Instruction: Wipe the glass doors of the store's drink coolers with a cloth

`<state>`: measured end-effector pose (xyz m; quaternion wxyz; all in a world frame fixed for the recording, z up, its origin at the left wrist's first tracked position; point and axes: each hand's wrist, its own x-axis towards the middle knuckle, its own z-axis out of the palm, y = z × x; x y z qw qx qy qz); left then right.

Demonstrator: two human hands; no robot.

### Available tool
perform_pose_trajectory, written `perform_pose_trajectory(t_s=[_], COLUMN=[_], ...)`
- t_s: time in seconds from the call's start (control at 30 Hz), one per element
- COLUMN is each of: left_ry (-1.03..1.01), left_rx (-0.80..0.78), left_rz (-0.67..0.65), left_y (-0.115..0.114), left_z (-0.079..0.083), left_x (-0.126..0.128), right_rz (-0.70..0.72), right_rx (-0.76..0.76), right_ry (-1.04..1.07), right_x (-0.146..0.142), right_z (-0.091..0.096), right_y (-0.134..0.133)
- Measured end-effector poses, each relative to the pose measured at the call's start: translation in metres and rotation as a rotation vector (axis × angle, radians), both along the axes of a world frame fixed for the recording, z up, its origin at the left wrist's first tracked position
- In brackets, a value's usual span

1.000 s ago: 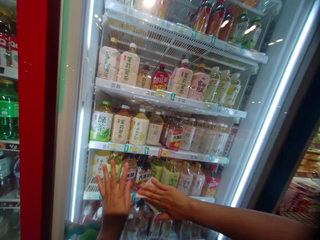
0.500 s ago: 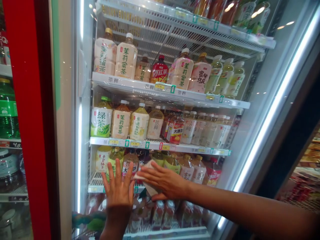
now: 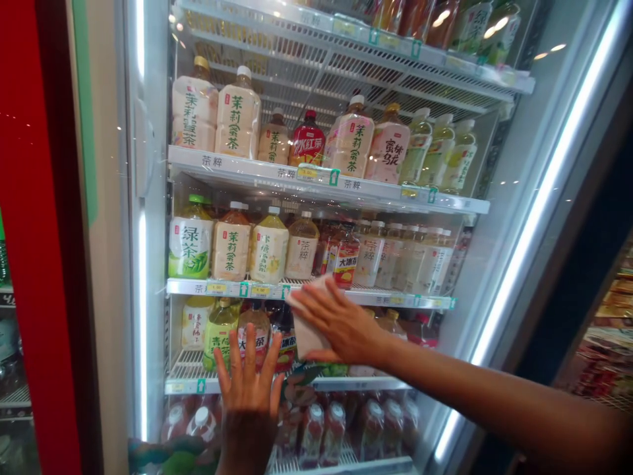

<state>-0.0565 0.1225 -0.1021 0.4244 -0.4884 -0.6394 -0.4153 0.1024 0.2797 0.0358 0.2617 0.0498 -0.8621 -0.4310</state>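
Observation:
My left hand [image 3: 248,390] lies flat with spread fingers against the glass door [image 3: 499,198] of a drinks fridge, low down in front of the third shelf. My right hand [image 3: 341,324] presses a white cloth [image 3: 307,335] flat onto the same glass, a little higher and to the right, level with the price strip of the second shelf [image 3: 306,290]. The cloth shows under the palm and past the fingertips. Behind the glass stand rows of tea bottles [image 3: 232,241] with pale labels.
A red door frame [image 3: 34,231] of a neighbouring fridge stands at the left. A bright light strip [image 3: 539,198] runs down the right edge of the door. Packaged goods [image 3: 610,330] sit on shelving at the far right.
My right hand slid the cloth up the glass, from the third shelf level to the second shelf's price strip. My left hand stayed flat on the glass. The view shifted slightly right.

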Motion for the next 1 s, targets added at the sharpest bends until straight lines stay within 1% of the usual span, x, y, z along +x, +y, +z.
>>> perform_pose_trajectory(t_s=[0.03, 0.07, 0.1, 0.13, 0.17, 0.27, 0.3, 0.33, 0.37, 0.4, 0.43, 0.53, 0.57, 0.6, 0.63, 0.67, 0.7, 0.77, 0.8, 0.83, 0.87, 0.9, 0.93, 1.0], left_ry=[-0.005, -0.007, -0.009, -0.009, -0.008, -0.005, -0.005, -0.005, -0.006, -0.006, -0.006, -0.001, 0.001, 0.004, 0.006, 0.008, 0.011, 0.013, 0.012, 0.009, 0.005, 0.001, -0.001, 0.001], left_rx=[0.004, 0.004, 0.004, 0.003, 0.003, 0.006, 0.009, 0.011, 0.013, 0.012, 0.009, 0.004, 0.004, 0.004, 0.004, 0.002, -0.002, -0.011, -0.016, -0.022, -0.027, -0.032, -0.034, -0.028], left_rz=[-0.001, -0.004, -0.005, -0.005, -0.007, -0.01, -0.012, -0.017, -0.021, -0.025, -0.028, -0.032, -0.032, -0.034, -0.035, -0.037, -0.04, -0.05, -0.055, -0.061, -0.066, -0.069, -0.072, -0.07], left_y=[0.001, 0.002, 0.003, 0.003, 0.004, 0.006, 0.007, 0.007, 0.008, 0.009, 0.009, 0.01, 0.011, 0.011, 0.011, 0.011, 0.012, 0.013, 0.014, 0.015, 0.015, 0.016, 0.017, 0.018], left_z=[0.0, -0.001, -0.001, -0.001, -0.001, -0.001, -0.001, 0.0, 0.0, 0.0, 0.0, 0.001, 0.001, 0.001, 0.001, 0.001, 0.001, 0.0, 0.0, -0.001, -0.001, -0.001, -0.001, -0.002], left_x=[0.001, 0.001, 0.002, 0.002, 0.002, 0.003, 0.004, 0.004, 0.005, 0.006, 0.006, 0.009, 0.009, 0.01, 0.01, 0.011, 0.011, 0.011, 0.01, 0.01, 0.01, 0.01, 0.011, 0.012], right_rz=[0.052, 0.083, 0.101, 0.099, 0.076, -0.036, -0.068, -0.095, -0.109, -0.111, -0.099, -0.01, 0.017, 0.032, 0.033, 0.018, -0.011, -0.08, -0.109, -0.13, -0.14, -0.14, -0.132, -0.1], right_rx=[0.037, 0.07, 0.096, 0.111, 0.108, 0.021, -0.01, -0.033, -0.04, -0.033, -0.016, 0.048, 0.059, 0.059, 0.049, 0.029, 0.003, -0.04, -0.051, -0.054, -0.049, -0.037, -0.022, 0.014], right_ry=[-0.094, -0.163, -0.198, -0.196, -0.153, 0.132, 0.229, 0.304, 0.344, 0.34, 0.297, 0.045, -0.035, -0.094, -0.122, -0.115, -0.07, 0.088, 0.174, 0.249, 0.295, 0.305, 0.282, 0.157], right_x=[0.006, 0.011, 0.015, 0.018, 0.02, 0.02, 0.019, 0.018, 0.019, 0.019, 0.021, 0.03, 0.033, 0.036, 0.039, 0.041, 0.042, 0.043, 0.044, 0.044, 0.045, 0.046, 0.048, 0.055], right_z=[-0.022, -0.036, -0.039, -0.033, -0.018, 0.049, 0.065, 0.073, 0.072, 0.062, 0.044, -0.021, -0.035, -0.041, -0.038, -0.026, -0.009, 0.034, 0.051, 0.062, 0.064, 0.058, 0.044, 0.003], right_y=[0.002, 0.003, 0.006, 0.008, 0.01, 0.015, 0.016, 0.017, 0.018, 0.018, 0.018, 0.016, 0.016, 0.017, 0.018, 0.02, 0.023, 0.028, 0.03, 0.032, 0.032, 0.033, 0.032, 0.031])
